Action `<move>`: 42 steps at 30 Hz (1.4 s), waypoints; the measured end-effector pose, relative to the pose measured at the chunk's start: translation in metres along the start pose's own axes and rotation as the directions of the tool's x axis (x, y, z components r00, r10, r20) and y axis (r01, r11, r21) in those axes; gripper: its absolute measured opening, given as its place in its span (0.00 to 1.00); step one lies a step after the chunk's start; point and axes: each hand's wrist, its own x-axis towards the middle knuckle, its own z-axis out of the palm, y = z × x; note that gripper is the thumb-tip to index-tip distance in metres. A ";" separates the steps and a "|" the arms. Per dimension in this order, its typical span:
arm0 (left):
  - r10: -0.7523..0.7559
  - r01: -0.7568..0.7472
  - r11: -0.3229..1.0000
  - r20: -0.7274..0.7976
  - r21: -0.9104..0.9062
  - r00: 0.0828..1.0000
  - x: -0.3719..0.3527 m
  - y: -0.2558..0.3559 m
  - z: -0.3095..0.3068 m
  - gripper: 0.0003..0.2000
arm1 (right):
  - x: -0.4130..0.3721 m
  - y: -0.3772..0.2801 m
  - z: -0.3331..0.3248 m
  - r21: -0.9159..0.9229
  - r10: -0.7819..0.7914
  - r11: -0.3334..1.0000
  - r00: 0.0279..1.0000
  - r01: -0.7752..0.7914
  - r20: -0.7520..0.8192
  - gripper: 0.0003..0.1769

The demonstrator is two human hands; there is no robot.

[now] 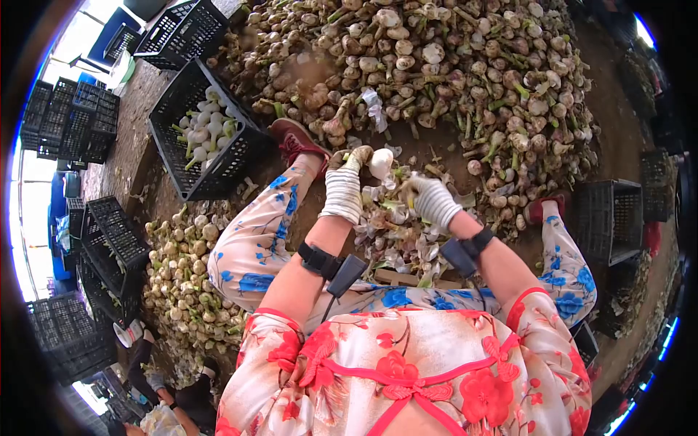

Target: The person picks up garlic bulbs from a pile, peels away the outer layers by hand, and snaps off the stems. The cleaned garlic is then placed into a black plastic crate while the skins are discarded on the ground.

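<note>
My left hand (346, 183), in a striped white work glove with dirty fingertips, is closed on a peeled white garlic bulb (380, 164). The bulb sticks out to the right of the fingers. My right hand (433, 201), gloved the same way, is a short distance to the right, its fingers curled together. What it holds, if anything, I cannot make out. Below both hands, papery garlic skins (389, 236) lie scattered between my legs. In front rises a big heap of unpeeled garlic (436, 54) with stems on.
A black plastic crate (190, 163) with cleaned white garlic (207, 127) stands at the left. Another garlic pile (182, 272) lies behind it. Stacked crates (76, 116) line the far left; one more crate (611, 218) is at the right. Another person (167, 407) sits lower left.
</note>
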 end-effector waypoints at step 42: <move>-0.038 0.091 0.884 0.126 -0.458 0.991 0.047 0.026 -0.031 0.07 | 0.027 0.001 0.029 0.191 0.128 0.972 0.991 -0.134 0.043 0.13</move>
